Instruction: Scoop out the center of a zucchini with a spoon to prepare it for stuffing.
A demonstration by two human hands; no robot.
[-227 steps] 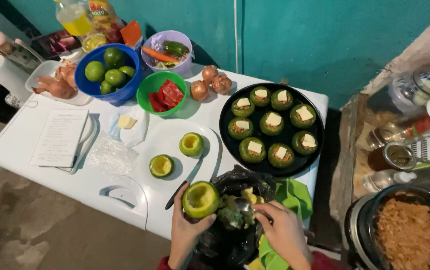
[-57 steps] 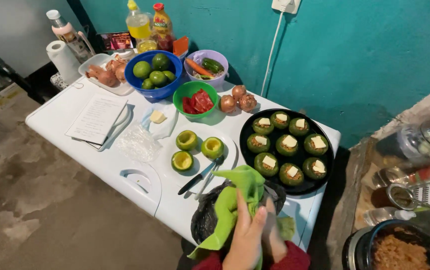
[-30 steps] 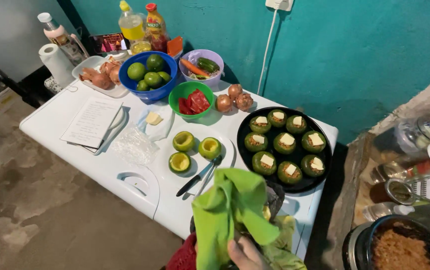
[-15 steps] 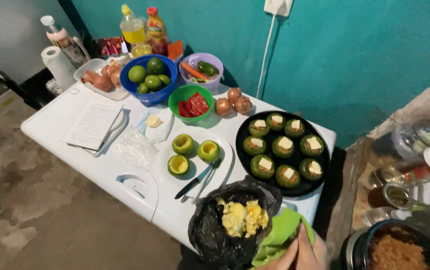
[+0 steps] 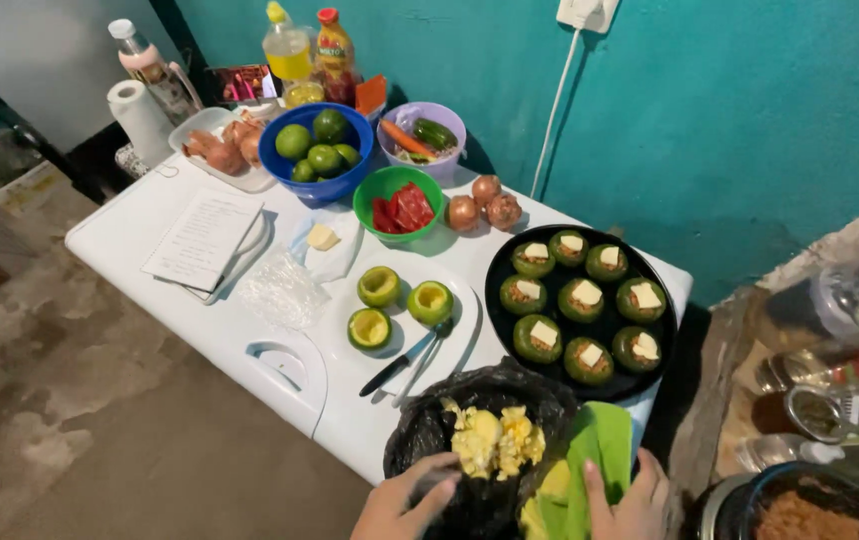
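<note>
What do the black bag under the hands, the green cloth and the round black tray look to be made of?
Black bag: thin plastic film, going by its glossy crinkles and gathered rim. Green cloth under the right hand: soft matte fabric that folds limply, perhaps microfibre. Round black tray: smooth and dark with a slight sheen, either plastic or coated metal; the view cannot settle which. The left hand grips the bag's side.

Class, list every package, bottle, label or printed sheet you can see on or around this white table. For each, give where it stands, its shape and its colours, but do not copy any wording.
Oil bottle: back edge, clear plastic, yellow liquid, yellow cap.
Sauce bottle: beside it, orange-red, red cap, coloured label.
Pink bottle: far left corner, white cap.
Printed sheet: left side, white rectangle with dark lines.
Clear plastic bag: beside the sheet, crumpled.
</note>
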